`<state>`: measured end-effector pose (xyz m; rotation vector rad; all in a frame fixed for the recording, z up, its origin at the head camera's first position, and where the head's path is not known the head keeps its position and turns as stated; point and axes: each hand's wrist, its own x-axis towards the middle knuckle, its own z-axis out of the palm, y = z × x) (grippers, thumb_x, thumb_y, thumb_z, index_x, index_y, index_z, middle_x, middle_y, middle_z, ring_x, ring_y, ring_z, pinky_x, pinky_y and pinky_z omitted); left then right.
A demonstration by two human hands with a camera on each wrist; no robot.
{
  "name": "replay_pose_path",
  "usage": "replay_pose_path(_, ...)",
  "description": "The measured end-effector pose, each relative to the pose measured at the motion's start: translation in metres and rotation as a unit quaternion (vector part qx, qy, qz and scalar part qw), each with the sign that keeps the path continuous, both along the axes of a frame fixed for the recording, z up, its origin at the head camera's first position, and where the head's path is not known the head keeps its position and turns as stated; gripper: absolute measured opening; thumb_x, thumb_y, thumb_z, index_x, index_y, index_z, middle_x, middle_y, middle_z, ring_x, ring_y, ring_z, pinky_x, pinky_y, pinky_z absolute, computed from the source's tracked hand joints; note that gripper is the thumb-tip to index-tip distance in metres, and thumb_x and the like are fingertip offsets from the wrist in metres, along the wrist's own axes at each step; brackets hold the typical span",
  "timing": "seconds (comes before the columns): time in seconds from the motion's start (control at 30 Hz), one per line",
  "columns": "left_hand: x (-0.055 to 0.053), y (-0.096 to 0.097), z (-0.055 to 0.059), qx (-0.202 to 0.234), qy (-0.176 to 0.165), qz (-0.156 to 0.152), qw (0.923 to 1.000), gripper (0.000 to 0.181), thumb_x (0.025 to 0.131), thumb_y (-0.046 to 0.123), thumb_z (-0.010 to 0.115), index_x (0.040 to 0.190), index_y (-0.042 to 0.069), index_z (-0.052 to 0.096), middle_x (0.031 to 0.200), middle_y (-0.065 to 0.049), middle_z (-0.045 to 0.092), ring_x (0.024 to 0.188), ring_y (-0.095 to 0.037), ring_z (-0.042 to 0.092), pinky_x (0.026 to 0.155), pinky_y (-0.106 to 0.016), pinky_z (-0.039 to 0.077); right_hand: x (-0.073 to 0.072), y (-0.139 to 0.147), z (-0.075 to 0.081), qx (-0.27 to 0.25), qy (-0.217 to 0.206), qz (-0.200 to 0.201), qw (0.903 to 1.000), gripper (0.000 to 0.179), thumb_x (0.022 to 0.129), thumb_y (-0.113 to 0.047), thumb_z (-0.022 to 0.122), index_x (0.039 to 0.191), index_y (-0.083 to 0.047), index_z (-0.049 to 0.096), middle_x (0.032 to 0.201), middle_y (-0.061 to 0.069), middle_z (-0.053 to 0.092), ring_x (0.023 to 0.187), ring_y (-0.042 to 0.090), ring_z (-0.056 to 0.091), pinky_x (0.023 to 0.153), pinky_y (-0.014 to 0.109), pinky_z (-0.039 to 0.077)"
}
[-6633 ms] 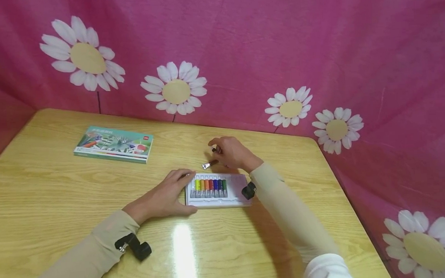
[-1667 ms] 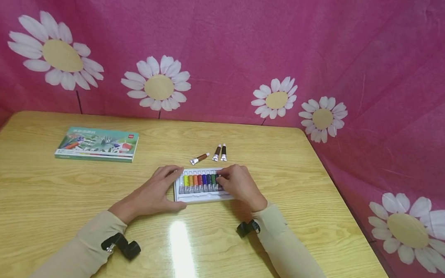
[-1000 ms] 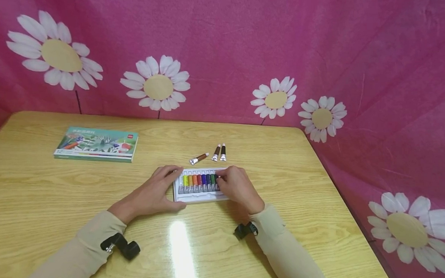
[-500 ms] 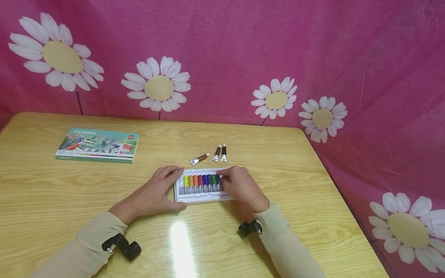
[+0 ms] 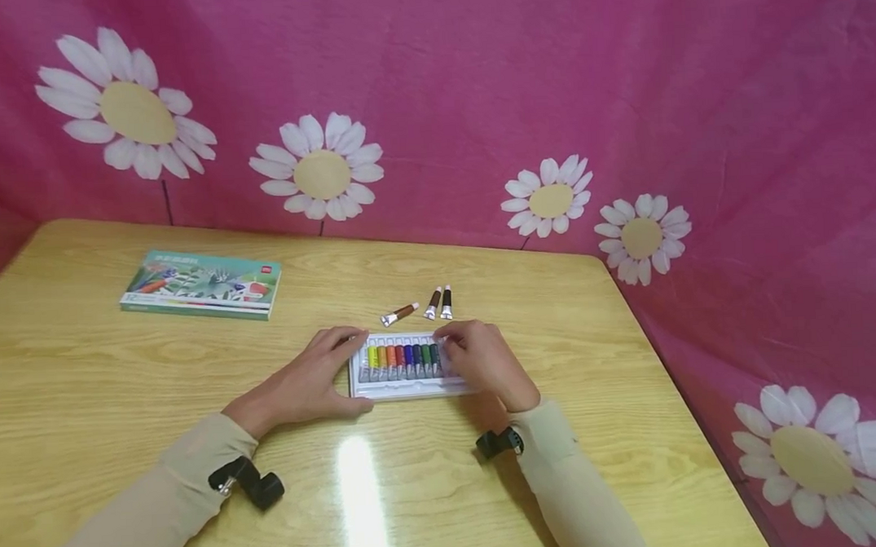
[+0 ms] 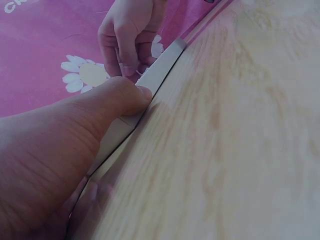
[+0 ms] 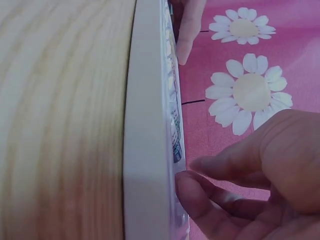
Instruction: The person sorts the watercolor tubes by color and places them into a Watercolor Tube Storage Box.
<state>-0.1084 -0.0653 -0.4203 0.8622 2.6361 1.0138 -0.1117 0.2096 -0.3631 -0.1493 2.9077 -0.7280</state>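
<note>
A white tray of paint tubes [image 5: 414, 391] lies on the wooden table. Its tubes run from yellow through orange, red and blue to dark green [image 5: 436, 359]. My left hand [image 5: 310, 381] grips the tray's left end, fingers at the far edge and thumb at the near edge. Over the right end sits my right hand [image 5: 486, 361], fingers bent loosely down at the tray beside the dark green tube. In the right wrist view its fingertips [image 7: 187, 192] touch or nearly touch the tray; I see nothing between them. The hand hides part of that end.
Behind the tray lie a reddish-brown tube [image 5: 400, 313], a dark brown tube [image 5: 433, 303] and a black tube [image 5: 447, 302]. A green illustrated box [image 5: 199, 285] rests at the back left. A pink flowered cloth [image 5: 437, 78] hangs behind the table.
Over several seconds my right hand came from the loose tubes to the tray, and a dark green tube now lies in the row. Lately that hand has shifted slightly right, away from it.
</note>
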Motion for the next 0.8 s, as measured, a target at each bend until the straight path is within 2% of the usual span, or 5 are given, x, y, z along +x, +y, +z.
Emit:
replay_pose_path(0.17, 0.0, 0.0, 0.001, 0.003, -0.002, -0.001, 1.0, 0.107, 0.079, 0.055, 0.082, 0.162, 0.006, 0.033, 0.164, -0.011, 0.035, 0.151, -0.031, 0.034, 0.124, -0.055, 0.037, -0.008, -0.002, 0.004, -0.002, 0.003, -0.002, 1.0, 0.021, 0.101, -0.018, 0.065, 0.116, -0.011, 0.078, 0.105, 0.005, 0.076, 0.082, 0.017, 0.058, 0.066, 0.026, 0.045)
replay_pose_path(0.43, -0.001, -0.001, 0.0, 0.004, 0.002, -0.005, 1.0, 0.107, 0.079, 0.054, 0.082, 0.162, 0.006, 0.033, 0.164, -0.011, 0.036, 0.15, -0.031, 0.035, 0.124, -0.055, 0.037, -0.033, -0.02, 0.011, 0.032, 0.045, 0.079, 0.9953, 0.021, 0.096, -0.017, 0.073, 0.113, -0.007, 0.079, 0.1, 0.007, 0.078, 0.082, 0.016, 0.065, 0.071, 0.027, 0.057)
replay_pose_path(0.53, -0.001, -0.001, 0.0, 0.007, -0.002, -0.005, 1.0, 0.107, 0.079, 0.054, 0.083, 0.162, 0.006, 0.033, 0.164, -0.011, 0.036, 0.151, -0.03, 0.034, 0.124, -0.054, 0.037, -0.044, -0.028, 0.014, 0.055, 0.045, 0.145, 0.9869, 0.022, 0.095, -0.016, 0.076, 0.114, -0.008, 0.08, 0.103, 0.006, 0.078, 0.086, 0.016, 0.067, 0.078, 0.029, 0.06)
replay_pose_path(0.67, 0.001, -0.002, 0.001, 0.012, -0.002, -0.004, 0.9999, 0.107, 0.079, 0.054, 0.083, 0.161, 0.006, 0.034, 0.164, -0.01, 0.036, 0.15, -0.03, 0.035, 0.124, -0.054, 0.038, -0.057, -0.037, 0.016, 0.09, 0.059, 0.232, 0.9668, 0.023, 0.093, -0.014, 0.077, 0.115, -0.008, 0.08, 0.107, 0.007, 0.079, 0.093, 0.017, 0.072, 0.087, 0.031, 0.063)
replay_pose_path(0.8, 0.001, -0.002, 0.0, 0.013, 0.005, -0.003, 0.9999, 0.106, 0.079, 0.054, 0.083, 0.161, 0.006, 0.035, 0.163, -0.011, 0.037, 0.149, -0.03, 0.036, 0.124, -0.053, 0.038, -0.066, -0.042, 0.014, 0.111, 0.059, 0.255, 0.9589, 0.024, 0.095, -0.014, 0.075, 0.118, -0.008, 0.078, 0.11, 0.007, 0.079, 0.097, 0.017, 0.072, 0.092, 0.031, 0.063)
